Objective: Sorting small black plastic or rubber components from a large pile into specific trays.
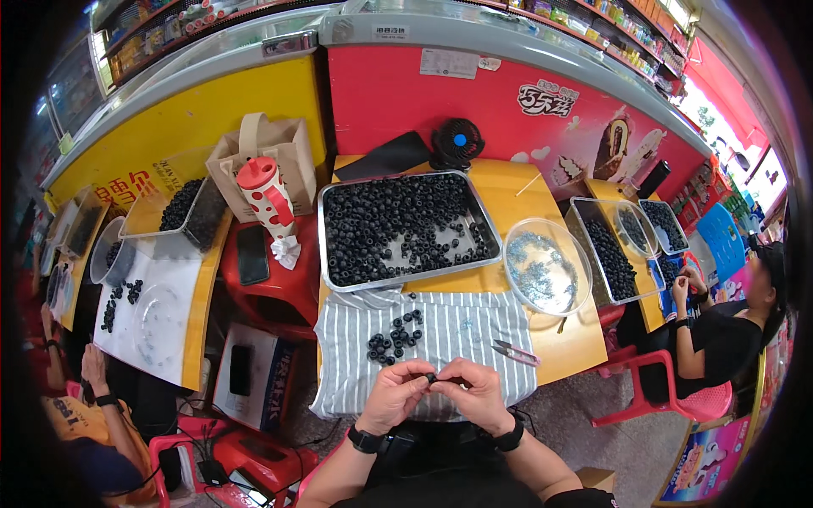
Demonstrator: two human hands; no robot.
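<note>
My left hand [392,396] and my right hand [475,394] meet above the near edge of a grey-and-white striped cloth [457,339]. Between them, the fingertips of both pinch one small black round piece [431,378]. A loose cluster of similar black pieces [395,337], some showing a hole, lies on the cloth just beyond my left hand. Thread snips [517,353] with a pinkish handle rest to the right of my right hand. Past the cloth stands a metal tray [406,278] full of black pieces, thinner toward its right side.
Right of the tray sits a clear round dish [579,292] with tiny bluish bits. A black fan [457,142] stands behind it. On a red stool at left are a spotted tumbler [267,196], a phone [252,255] and a canvas bag [292,152]. People work at tables on both sides.
</note>
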